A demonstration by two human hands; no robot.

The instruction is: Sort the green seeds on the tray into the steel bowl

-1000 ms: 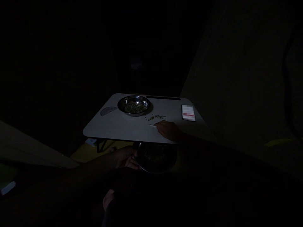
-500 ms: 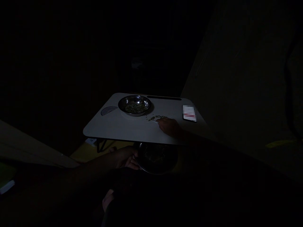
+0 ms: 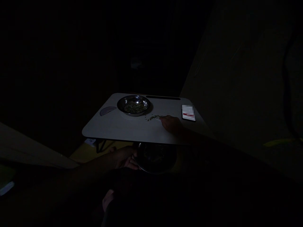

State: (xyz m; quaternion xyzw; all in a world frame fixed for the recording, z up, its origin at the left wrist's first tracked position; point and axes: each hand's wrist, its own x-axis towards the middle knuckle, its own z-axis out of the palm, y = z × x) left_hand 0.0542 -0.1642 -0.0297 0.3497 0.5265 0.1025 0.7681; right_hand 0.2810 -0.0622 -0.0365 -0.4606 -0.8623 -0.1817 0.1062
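My left hand (image 3: 127,157) is closed on the rim of a dark metal bowl (image 3: 156,171), held under the near edge of the white table (image 3: 118,129). The inside of this bowl is too dark to make out well. Over the tabletop, my right hand (image 3: 172,123) pinches a thin, pale, flat strip (image 3: 158,119), whose kind I cannot make out. Its tip touches or nearly touches a scatter of small greenish pieces (image 3: 151,118), like seeds or pods. Behind them to the left stands a shiny steel bowl (image 3: 120,108) with more such pieces in it.
A phone-like device (image 3: 188,113) with a bright, blurred screen lies at the table's right side. On the left is a half-round printed mark (image 3: 107,110). A dark slot (image 3: 163,98) runs along the far edge. The surroundings are very dark, with a wall at right.
My right hand has moved away from me and slightly right, bringing the strip from in front of the scattered pieces to among them. My left hand and its bowl have stayed put.
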